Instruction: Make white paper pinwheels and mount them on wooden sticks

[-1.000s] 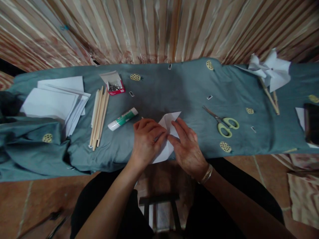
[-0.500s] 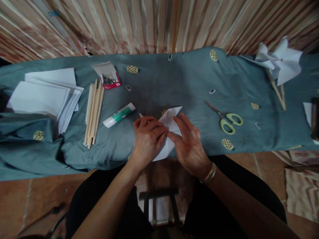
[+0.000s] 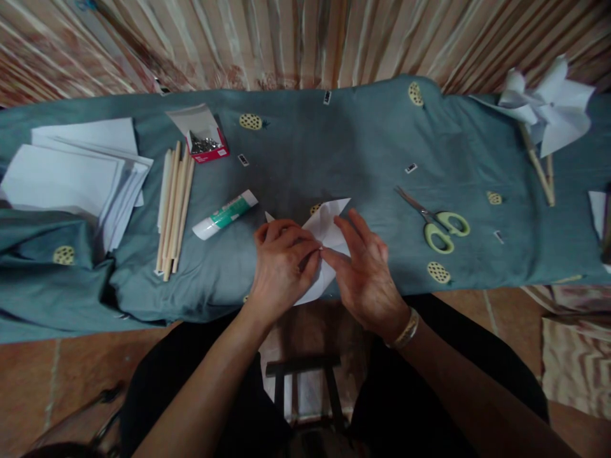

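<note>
A white paper pinwheel (image 3: 329,219) with folded-in points lies near the front edge of the cloth-covered table, partly under both hands. My left hand (image 3: 285,261) is closed on its left side, the fingers pressed together near the paper's centre. From the right, my right hand (image 3: 365,273) reaches to the same centre; its thumb presses there and its other fingers curve over the right part of the paper. Both thumbs almost meet at the middle. Whether a pin sits between the fingertips is too small to tell.
Left of the hands lie a glue stick (image 3: 225,215), several wooden sticks (image 3: 175,210), an opened box of metal pins (image 3: 206,145) and stacked white paper (image 3: 62,178). To the right are green-handled scissors (image 3: 436,224) and finished pinwheels (image 3: 556,108) on sticks. A pleated curtain (image 3: 286,44) hangs behind.
The view has shifted slightly. Both hands stay on the paper's centre, with only small finger movements; the right fingers have lifted a little off the paper.
</note>
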A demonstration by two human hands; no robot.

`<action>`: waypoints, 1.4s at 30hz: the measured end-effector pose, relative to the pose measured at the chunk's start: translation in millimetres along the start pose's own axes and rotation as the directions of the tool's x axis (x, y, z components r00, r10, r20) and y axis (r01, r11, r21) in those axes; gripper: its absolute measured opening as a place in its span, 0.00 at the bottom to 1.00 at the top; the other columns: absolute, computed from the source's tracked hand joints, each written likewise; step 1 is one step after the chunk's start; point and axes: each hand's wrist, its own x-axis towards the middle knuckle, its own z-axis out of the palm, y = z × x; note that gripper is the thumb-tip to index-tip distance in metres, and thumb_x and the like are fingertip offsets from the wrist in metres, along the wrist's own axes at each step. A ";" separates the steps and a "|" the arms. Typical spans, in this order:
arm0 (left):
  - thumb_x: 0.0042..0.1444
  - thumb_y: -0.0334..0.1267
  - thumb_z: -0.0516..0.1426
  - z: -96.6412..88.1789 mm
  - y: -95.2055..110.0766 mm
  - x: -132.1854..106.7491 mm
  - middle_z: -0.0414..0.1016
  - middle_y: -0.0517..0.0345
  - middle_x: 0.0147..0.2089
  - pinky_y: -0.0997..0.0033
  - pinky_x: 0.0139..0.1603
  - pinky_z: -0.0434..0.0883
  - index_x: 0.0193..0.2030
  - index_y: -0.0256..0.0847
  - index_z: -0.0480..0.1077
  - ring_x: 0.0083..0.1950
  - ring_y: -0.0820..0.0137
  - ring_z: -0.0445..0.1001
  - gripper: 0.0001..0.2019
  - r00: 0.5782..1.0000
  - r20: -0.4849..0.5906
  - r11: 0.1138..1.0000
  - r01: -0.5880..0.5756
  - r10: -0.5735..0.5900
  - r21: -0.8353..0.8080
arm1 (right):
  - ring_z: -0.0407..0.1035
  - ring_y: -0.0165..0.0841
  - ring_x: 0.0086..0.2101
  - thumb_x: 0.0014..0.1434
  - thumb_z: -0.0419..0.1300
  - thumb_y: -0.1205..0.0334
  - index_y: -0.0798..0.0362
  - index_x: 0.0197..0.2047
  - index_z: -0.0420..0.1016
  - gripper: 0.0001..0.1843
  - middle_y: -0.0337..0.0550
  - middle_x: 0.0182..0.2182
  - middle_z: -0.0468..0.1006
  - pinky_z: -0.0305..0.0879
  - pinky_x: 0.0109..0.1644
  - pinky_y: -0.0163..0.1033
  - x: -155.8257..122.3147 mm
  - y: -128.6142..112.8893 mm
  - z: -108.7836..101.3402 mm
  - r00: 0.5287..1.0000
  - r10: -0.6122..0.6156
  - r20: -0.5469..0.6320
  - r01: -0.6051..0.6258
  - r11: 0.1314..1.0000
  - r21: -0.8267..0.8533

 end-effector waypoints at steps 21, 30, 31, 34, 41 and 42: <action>0.59 0.36 0.58 -4.9 -0.4 0.6 0.81 0.58 0.40 0.45 0.57 0.59 0.38 0.47 0.79 0.53 0.56 0.70 0.07 0.995 0.064 0.993 -0.083 0.078 0.086 | 0.43 0.49 0.68 0.67 0.45 0.68 0.50 0.53 0.72 0.18 0.49 0.67 0.54 0.55 0.62 0.60 -4.1 5.8 -1.7 0.999 -0.011 0.044 0.007 0.997 0.080; 0.60 0.36 0.58 -4.0 -0.1 -1.0 0.81 0.57 0.41 0.47 0.56 0.59 0.38 0.45 0.79 0.53 0.57 0.70 0.07 0.996 0.048 0.991 -0.086 0.081 0.099 | 0.46 0.48 0.67 0.68 0.44 0.67 0.50 0.48 0.72 0.16 0.51 0.64 0.59 0.59 0.60 0.60 -4.8 5.7 -4.4 0.999 -0.045 0.014 0.044 0.998 0.035; 0.60 0.36 0.58 -3.7 -0.2 -1.5 0.81 0.57 0.41 0.47 0.56 0.59 0.39 0.45 0.79 0.52 0.57 0.70 0.07 0.996 0.046 0.991 -0.085 0.081 0.099 | 0.46 0.48 0.67 0.68 0.45 0.67 0.50 0.48 0.72 0.16 0.51 0.64 0.59 0.59 0.61 0.59 -4.8 5.3 -4.5 0.999 -0.044 0.018 0.043 0.999 0.033; 0.60 0.36 0.58 -2.9 0.1 -3.5 0.81 0.57 0.42 0.48 0.56 0.60 0.40 0.45 0.78 0.52 0.58 0.71 0.07 0.995 0.038 0.991 -0.091 0.087 0.100 | 0.46 0.48 0.67 0.67 0.45 0.69 0.49 0.49 0.72 0.16 0.49 0.65 0.59 0.58 0.61 0.59 -5.0 4.6 -3.9 0.999 -0.031 0.037 0.029 0.999 0.036; 0.61 0.35 0.57 -1.6 0.4 -8.8 0.80 0.55 0.43 0.49 0.55 0.61 0.42 0.45 0.77 0.53 0.58 0.71 0.07 0.996 0.010 0.991 -0.094 0.093 0.095 | 0.46 0.48 0.68 0.67 0.45 0.68 0.50 0.50 0.72 0.17 0.49 0.65 0.59 0.57 0.62 0.60 -5.6 4.5 -2.3 0.999 -0.028 0.023 0.026 0.998 0.051; 0.61 0.35 0.57 -1.2 0.0 -9.2 0.80 0.55 0.43 0.49 0.55 0.61 0.42 0.45 0.77 0.53 0.58 0.71 0.07 0.996 0.006 0.991 -0.091 0.090 0.094 | 0.46 0.47 0.68 0.67 0.45 0.68 0.49 0.50 0.72 0.17 0.48 0.65 0.59 0.57 0.62 0.60 -5.6 4.6 -2.6 0.999 -0.025 0.025 0.024 0.998 0.053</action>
